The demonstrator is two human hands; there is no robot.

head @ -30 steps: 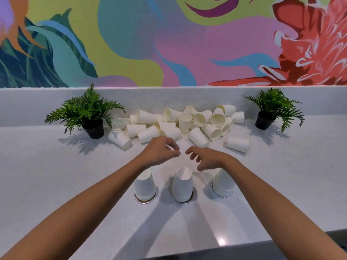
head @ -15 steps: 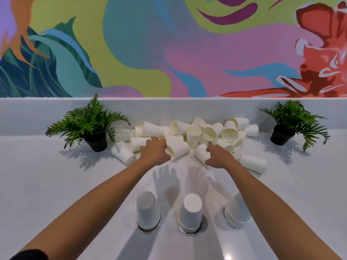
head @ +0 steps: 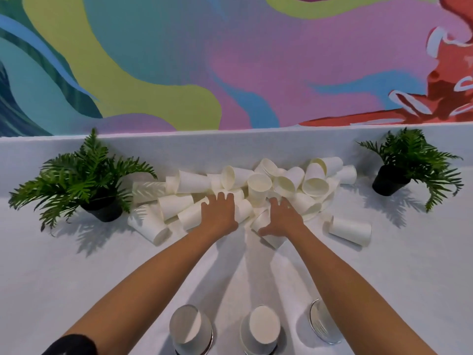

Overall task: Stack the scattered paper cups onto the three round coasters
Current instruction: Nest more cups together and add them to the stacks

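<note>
Several white paper cups (head: 258,185) lie tumbled in a heap against the back ledge. My left hand (head: 218,213) rests palm down on the heap's front, fingers curled over a lying cup (head: 190,213). My right hand (head: 281,219) grips another lying cup (head: 272,239) at the heap's front edge. Close to me stand three upside-down cup stacks: left stack (head: 190,329), middle stack (head: 261,329), and right stack (head: 321,326), partly behind my right forearm. The round coasters under them are almost fully hidden.
A potted fern (head: 84,183) stands left of the heap and another fern (head: 409,167) to its right. One cup (head: 350,230) lies apart at the right, another (head: 148,224) at the left. A low white ledge and a painted wall close the back.
Both hands have moved from above the three stacks forward into the heap and now lie on cups. The view has tipped forward, so the stacks sit at the bottom edge.
</note>
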